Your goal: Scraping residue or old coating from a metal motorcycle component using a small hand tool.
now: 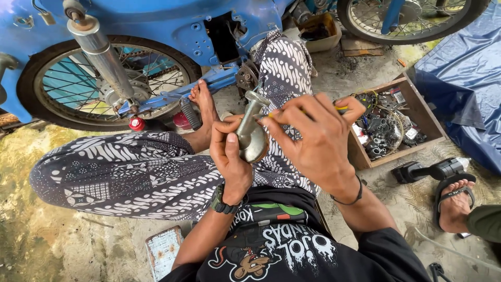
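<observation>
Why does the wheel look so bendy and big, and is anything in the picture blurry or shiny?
In the head view, the wide lens curves things near the edges, so the wheel bulges; daylight is soft, with no hard shadows; the metal part in the left hand shines a little; the right hand and the wooden box look sharp, not blurry.

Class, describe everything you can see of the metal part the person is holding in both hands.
The metal part looks like dull grey cast metal, with a rounded, bulbous lower body and a narrower neck rising to a flat cap. It is held upright above the lap. The left hand wraps its body, thumb along the side; the right hand meets its neck, holding a yellow-handled tool.
</observation>
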